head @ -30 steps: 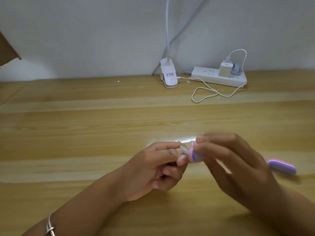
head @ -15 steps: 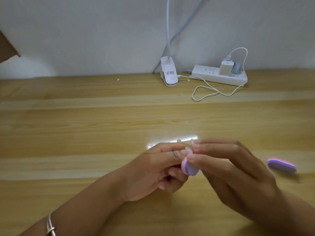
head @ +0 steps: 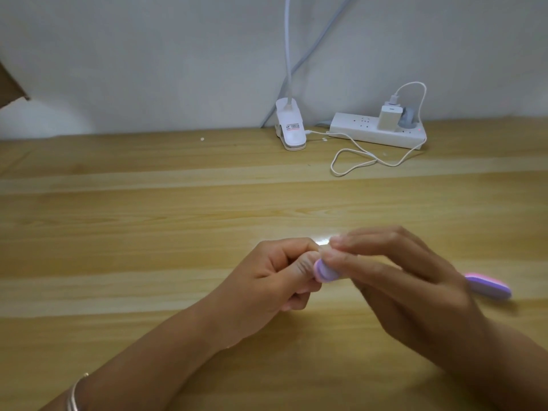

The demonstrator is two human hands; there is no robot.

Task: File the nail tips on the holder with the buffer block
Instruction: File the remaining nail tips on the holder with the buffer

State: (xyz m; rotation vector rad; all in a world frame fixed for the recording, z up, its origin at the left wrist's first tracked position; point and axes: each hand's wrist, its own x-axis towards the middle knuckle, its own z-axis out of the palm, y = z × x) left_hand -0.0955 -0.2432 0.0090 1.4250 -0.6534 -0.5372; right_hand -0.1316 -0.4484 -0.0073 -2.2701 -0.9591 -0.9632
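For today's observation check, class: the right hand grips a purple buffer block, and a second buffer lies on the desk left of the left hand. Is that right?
No. The head view shows the second buffer lying right of the right hand, not left of the left hand. The rest holds.

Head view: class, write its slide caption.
Right hand holds a purple buffer block against a hidden item pinched in the left hand; a second block lies nearby.
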